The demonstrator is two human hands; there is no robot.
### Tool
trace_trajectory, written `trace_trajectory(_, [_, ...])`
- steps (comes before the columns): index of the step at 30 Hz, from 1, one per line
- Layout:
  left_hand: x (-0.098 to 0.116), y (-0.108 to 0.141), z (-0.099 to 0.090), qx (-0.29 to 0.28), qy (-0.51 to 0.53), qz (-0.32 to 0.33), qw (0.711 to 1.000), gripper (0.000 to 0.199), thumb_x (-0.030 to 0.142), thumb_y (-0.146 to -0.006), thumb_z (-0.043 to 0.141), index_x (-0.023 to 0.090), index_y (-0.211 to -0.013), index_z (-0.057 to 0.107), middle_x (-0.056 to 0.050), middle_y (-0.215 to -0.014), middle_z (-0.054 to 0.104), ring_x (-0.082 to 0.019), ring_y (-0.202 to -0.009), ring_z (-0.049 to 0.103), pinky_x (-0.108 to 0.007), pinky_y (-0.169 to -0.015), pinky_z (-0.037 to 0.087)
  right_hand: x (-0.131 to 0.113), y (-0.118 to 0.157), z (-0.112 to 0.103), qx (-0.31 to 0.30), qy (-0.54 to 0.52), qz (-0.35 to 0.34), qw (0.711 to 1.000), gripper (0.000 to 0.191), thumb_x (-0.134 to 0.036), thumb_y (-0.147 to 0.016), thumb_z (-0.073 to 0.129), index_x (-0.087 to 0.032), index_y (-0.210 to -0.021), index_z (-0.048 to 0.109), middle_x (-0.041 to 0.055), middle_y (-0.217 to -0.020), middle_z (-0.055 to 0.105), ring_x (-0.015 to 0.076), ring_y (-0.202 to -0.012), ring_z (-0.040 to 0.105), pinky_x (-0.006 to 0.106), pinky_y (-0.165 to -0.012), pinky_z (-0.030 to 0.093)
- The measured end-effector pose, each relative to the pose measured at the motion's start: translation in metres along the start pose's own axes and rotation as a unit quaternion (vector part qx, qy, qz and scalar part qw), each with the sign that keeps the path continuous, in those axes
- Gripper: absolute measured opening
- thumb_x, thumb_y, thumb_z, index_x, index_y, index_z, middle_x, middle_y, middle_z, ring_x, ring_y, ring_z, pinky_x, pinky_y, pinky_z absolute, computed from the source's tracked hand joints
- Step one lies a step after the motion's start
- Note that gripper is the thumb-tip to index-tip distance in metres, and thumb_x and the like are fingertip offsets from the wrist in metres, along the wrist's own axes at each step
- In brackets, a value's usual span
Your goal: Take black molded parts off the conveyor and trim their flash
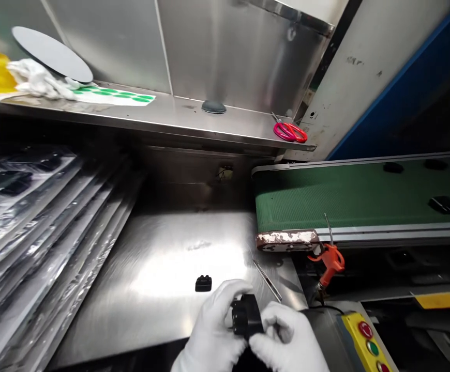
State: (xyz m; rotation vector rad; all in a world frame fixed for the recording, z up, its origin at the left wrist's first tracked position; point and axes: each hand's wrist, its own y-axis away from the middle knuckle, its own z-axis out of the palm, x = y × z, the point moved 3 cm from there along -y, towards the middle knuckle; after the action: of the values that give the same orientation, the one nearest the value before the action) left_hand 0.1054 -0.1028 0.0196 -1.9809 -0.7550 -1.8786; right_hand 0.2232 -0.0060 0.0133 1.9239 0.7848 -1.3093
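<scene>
The metal table (120, 310) sits between the stacked trays (54, 232) and the green belt (306, 199), probably for easy reach. Over its near edge, the left hand (213, 328) is clamped around the black part (253, 315), seemingly to steady it. The right hand (293, 336) touches it with curled fingers; whether they pinch, I cannot tell. A small black piece (203, 283) lies beyond.

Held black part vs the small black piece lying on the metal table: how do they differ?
- Support: the held part is gripped by the gloved left hand; the small piece rests on the metal table.
- Visibility: fingers partly cover the held part; nothing covers the small piece.
- Apparent size: the held part looks larger than the small piece, though possibly partly from being nearer the camera.

Shared: both are black.
</scene>
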Motion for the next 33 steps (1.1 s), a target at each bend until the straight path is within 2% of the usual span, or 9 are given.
trace_trajectory(3, [-0.003,0.012,-0.002,-0.016,0.070,-0.162,0.984,0.076,0.008,-0.057,0.075,0.029,-0.126,0.050,-0.005,-0.102,0.068,-0.026,-0.095,0.066,-0.034,-0.083,0.054,0.005,0.002,-0.005,0.003,0.068,-0.121,0.990,0.012,-0.026,-0.070,0.074,-0.021,-0.065,0.065,-0.0035,-0.061,0.049,0.0114,-0.053,0.045,0.022,-0.047,0.034])
trace_trajectory(5, [-0.002,0.020,-0.003,-0.025,0.118,-0.199,0.972,0.081,0.005,-0.057,0.073,0.031,-0.129,0.046,-0.006,-0.111,0.066,-0.028,-0.107,0.063,-0.036,-0.090,0.052,0.010,0.004,-0.006,-0.006,0.093,-0.171,0.981,0.012,-0.028,-0.074,0.075,-0.023,-0.067,0.066,-0.0029,-0.062,0.054,0.0123,-0.054,0.050,0.023,-0.049,0.038])
trace_trajectory(15, [0.004,0.025,-0.004,0.005,0.218,-0.175,0.960,0.058,0.002,-0.057,0.066,0.024,-0.109,0.052,-0.001,-0.096,0.064,-0.021,-0.094,0.061,-0.029,-0.080,0.048,0.004,0.000,0.004,-0.054,0.089,-0.257,0.961,0.008,-0.020,-0.078,0.069,-0.023,-0.072,0.066,-0.0020,-0.066,0.058,0.0139,-0.060,0.058,0.025,-0.056,0.043])
trace_trajectory(19, [-0.005,0.023,-0.013,0.000,0.208,-0.171,0.963,0.026,0.029,-0.071,0.073,0.019,-0.090,0.057,0.001,-0.075,0.056,-0.015,-0.071,0.053,-0.025,-0.064,0.042,-0.008,0.002,0.012,-0.056,0.095,-0.317,0.942,0.018,-0.034,-0.080,0.072,-0.021,-0.070,0.065,-0.0021,-0.063,0.059,0.0120,-0.056,0.058,0.022,-0.053,0.044])
trace_trajectory(21, [-0.008,0.021,-0.017,-0.004,0.183,-0.178,0.967,0.029,0.045,-0.081,0.063,0.017,-0.082,0.056,0.002,-0.069,0.052,-0.013,-0.064,0.048,-0.025,-0.059,0.037,-0.013,0.003,0.014,-0.034,0.095,-0.328,0.939,0.030,-0.044,-0.081,0.070,-0.020,-0.064,0.063,-0.0023,-0.058,0.058,0.0111,-0.052,0.057,0.021,-0.050,0.043])
trace_trajectory(24, [-0.006,0.019,-0.021,-0.007,0.141,-0.173,0.975,0.036,0.052,-0.088,0.051,0.018,-0.078,0.053,0.002,-0.071,0.053,-0.014,-0.067,0.048,-0.026,-0.062,0.039,-0.017,0.004,0.016,-0.012,0.094,-0.333,0.938,0.034,-0.047,-0.083,0.067,-0.020,-0.062,0.061,-0.0029,-0.057,0.057,0.0102,-0.050,0.057,0.020,-0.048,0.043])
trace_trajectory(27, [0.004,0.017,-0.021,-0.027,0.135,-0.158,0.978,0.028,0.044,-0.089,0.052,0.018,-0.080,0.053,0.003,-0.072,0.052,-0.014,-0.068,0.047,-0.026,-0.064,0.040,-0.019,0.004,0.016,-0.008,0.089,-0.350,0.932,0.029,-0.042,-0.084,0.067,-0.020,-0.066,0.061,-0.0027,-0.059,0.057,0.0101,-0.052,0.057,0.020,-0.050,0.044])
trace_trajectory(29, [0.011,0.018,-0.018,-0.042,0.126,-0.170,0.977,0.015,0.027,-0.079,0.065,0.018,-0.085,0.054,0.003,-0.074,0.053,-0.014,-0.071,0.048,-0.026,-0.065,0.041,-0.019,0.004,0.015,-0.006,0.086,-0.349,0.933,0.023,-0.035,-0.084,0.068,-0.019,-0.069,0.061,-0.0026,-0.060,0.057,0.0100,-0.054,0.057,0.020,-0.051,0.044])
trace_trajectory(33, [0.015,0.020,-0.010,-0.068,0.077,-0.213,0.972,0.040,0.006,-0.056,0.071,0.018,-0.091,0.055,0.004,-0.078,0.056,-0.015,-0.073,0.052,-0.026,-0.064,0.044,-0.016,0.004,0.012,-0.002,0.086,-0.334,0.939,0.016,-0.020,-0.084,0.058,-0.019,-0.068,0.059,-0.0014,-0.060,0.056,0.0104,-0.055,0.057,0.020,-0.052,0.042])
